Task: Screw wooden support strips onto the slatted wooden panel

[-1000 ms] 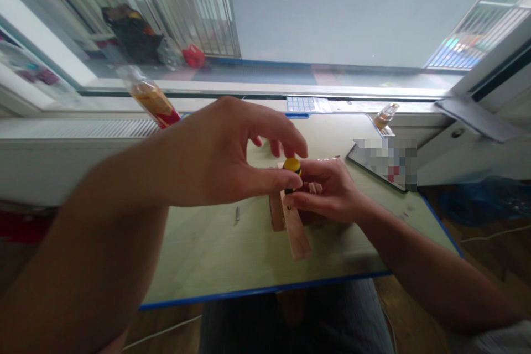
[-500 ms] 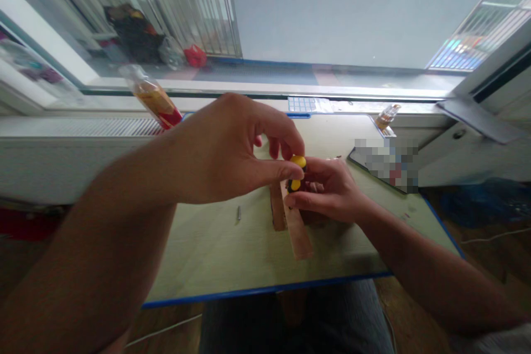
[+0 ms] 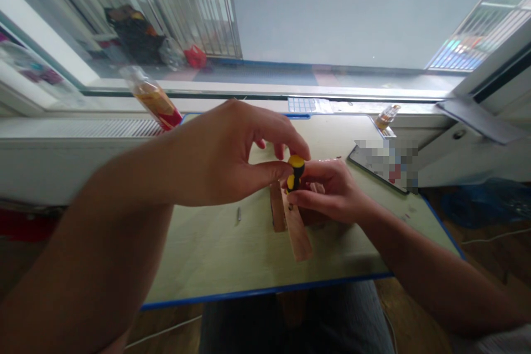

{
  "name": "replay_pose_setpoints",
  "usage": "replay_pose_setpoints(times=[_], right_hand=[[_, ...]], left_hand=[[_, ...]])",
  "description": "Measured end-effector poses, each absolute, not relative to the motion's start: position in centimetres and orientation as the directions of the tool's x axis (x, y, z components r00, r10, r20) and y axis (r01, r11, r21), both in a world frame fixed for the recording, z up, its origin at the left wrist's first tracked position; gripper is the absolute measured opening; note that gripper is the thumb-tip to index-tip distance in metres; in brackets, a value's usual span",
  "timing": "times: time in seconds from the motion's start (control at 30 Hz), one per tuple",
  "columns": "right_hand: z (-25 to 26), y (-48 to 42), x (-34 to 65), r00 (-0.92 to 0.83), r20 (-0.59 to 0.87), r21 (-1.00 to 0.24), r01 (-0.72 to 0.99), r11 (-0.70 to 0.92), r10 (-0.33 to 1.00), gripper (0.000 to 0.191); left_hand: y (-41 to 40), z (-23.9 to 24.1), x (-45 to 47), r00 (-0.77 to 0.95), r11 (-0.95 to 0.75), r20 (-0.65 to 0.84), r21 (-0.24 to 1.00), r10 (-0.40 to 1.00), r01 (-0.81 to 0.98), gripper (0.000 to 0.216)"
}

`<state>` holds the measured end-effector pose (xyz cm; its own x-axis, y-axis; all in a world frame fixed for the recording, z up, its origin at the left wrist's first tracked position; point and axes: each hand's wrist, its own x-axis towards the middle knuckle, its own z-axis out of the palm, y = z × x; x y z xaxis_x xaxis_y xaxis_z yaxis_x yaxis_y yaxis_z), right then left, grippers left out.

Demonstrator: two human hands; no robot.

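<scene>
1. Centre: the driver (image 3: 296, 168), yellow and black, stands near upright over the strip (image 3: 299, 240), whose free end points to 6 o'clock. The tip is hidden.
2. At 9 o'clock from it, the left hand (image 3: 249, 160): thumb and forefinger pinch the cap, the other fingers curled clear.
3. At 4 o'clock, the right hand (image 3: 334, 188): thumb and forefinger close about the lower handle. Whether they also press the strip cannot be told.
4. Good practice, as judged here: hold the driver square to the strip, turn the cap in short, even twists under light downward pressure, and let the lower fingers guide without braking. A leaning handle would probably slip, and an unsteadied strip could swing on the wood below (image 3: 277, 213).
5. Count: hands, two; driver, one; strip, one; pieces in the wood below, partly covered, so uncertain. On the table (image 3: 199, 254), one metal pin (image 3: 239, 214) at 8 o'clock and one tablet (image 3: 360, 161) at 3. Beyond, two bottles: the larger (image 3: 154, 100) at 10, the smaller (image 3: 386, 116) at 2.
</scene>
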<state>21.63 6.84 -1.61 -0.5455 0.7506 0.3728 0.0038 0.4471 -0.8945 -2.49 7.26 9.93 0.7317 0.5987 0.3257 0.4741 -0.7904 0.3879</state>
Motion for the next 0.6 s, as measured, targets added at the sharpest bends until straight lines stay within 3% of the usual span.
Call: replay_pose_setpoints(times=[0.6], right_hand=[[-1.17, 6.48, 21.04, -0.517, 0.387, -0.889, 0.011, 0.458, 0.764, 0.018]], left_hand=[[7.41, 10.27, -2.08, 0.661, -0.734, 0.329, 0.396, 0.674, 0.551, 0.015]])
